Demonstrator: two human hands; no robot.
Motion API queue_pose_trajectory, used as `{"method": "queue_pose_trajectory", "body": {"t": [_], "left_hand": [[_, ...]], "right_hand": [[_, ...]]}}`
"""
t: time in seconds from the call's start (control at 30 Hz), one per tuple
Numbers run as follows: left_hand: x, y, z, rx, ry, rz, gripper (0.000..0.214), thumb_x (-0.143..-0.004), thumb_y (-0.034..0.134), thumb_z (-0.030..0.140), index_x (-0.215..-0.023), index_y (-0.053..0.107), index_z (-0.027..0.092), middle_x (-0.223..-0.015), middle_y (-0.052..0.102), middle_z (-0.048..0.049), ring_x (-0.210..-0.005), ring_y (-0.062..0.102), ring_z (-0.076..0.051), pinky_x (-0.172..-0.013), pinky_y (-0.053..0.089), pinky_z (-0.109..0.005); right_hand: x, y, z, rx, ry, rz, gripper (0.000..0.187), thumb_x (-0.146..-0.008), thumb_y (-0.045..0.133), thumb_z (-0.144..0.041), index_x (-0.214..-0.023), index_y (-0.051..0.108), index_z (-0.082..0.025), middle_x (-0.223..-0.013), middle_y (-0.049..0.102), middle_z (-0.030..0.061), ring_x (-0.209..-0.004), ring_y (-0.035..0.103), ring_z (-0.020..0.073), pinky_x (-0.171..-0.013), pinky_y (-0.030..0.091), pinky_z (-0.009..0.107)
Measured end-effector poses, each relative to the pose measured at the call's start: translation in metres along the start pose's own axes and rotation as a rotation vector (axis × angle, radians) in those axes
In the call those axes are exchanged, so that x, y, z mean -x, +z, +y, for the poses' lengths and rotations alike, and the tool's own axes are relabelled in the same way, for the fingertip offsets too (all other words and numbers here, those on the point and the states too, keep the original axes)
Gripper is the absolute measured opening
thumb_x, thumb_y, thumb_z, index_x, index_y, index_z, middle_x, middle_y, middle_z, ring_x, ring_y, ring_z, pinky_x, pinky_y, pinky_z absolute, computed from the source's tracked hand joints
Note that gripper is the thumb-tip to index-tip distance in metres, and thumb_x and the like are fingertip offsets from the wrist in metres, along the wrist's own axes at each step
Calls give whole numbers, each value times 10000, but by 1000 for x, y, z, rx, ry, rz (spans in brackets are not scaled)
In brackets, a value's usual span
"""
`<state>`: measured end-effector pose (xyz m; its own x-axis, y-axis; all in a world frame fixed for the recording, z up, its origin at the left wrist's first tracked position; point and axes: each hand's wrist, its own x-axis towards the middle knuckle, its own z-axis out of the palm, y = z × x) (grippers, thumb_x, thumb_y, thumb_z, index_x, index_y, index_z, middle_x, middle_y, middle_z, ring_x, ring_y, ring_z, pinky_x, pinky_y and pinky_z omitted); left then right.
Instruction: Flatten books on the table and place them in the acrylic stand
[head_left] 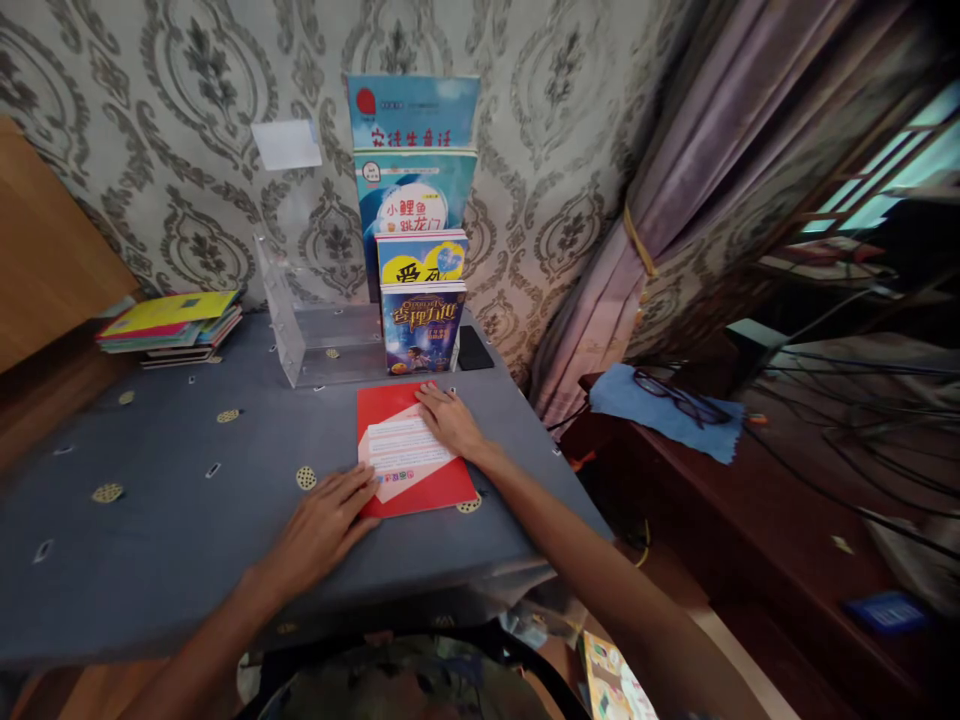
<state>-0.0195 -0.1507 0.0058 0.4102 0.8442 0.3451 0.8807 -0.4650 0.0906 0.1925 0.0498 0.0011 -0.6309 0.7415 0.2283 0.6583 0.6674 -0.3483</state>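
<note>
Well, left hand (pixel 324 518) and right hand (pixel 453 424) touch the red book (pixel 403 450), grips apart.

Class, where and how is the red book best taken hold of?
Likely grip the red book by its near edge, coming from the near side: it lies flat, so its thin edges offer the hold, and the clear stand crowds its far side. The left hand rests by the near left corner.
</note>
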Motion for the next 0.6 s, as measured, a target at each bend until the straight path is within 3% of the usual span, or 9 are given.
{"method": "queue_pose_trajectory", "body": {"t": [0.17,0.43,0.6], "left_hand": [[3,3,1,6,-34,4,418,-1010,440,429,-1328,599,210,-1385,624,-90,-1273,591,-238,-1061,503,-421],[5,7,2,4,-40,30,415,-1009,440,406,-1347,586,215,-1388,620,-96,-1270,591,-242,-1063,496,-443],[9,4,7,18,-30,34,408,-1007,443,389,-1344,584,208,-1391,618,-99,-1268,592,-245,-1050,502,-447]], "right_hand": [[32,0,-7,4,-35,-18,450,-1004,386,-246,-1412,539,-134,-1505,489,146,-1440,403,236,-1192,312,481],[102,-11,-27,-29,-104,-2,455,-1014,430,-311,-1446,505,-191,-1513,485,128,-1435,411,242,-1178,347,505],[128,-15,-39,27,-131,-3,515,-1002,489,-368,-1489,446,-207,-1513,483,133,-1440,402,257,-1176,353,519]]}}
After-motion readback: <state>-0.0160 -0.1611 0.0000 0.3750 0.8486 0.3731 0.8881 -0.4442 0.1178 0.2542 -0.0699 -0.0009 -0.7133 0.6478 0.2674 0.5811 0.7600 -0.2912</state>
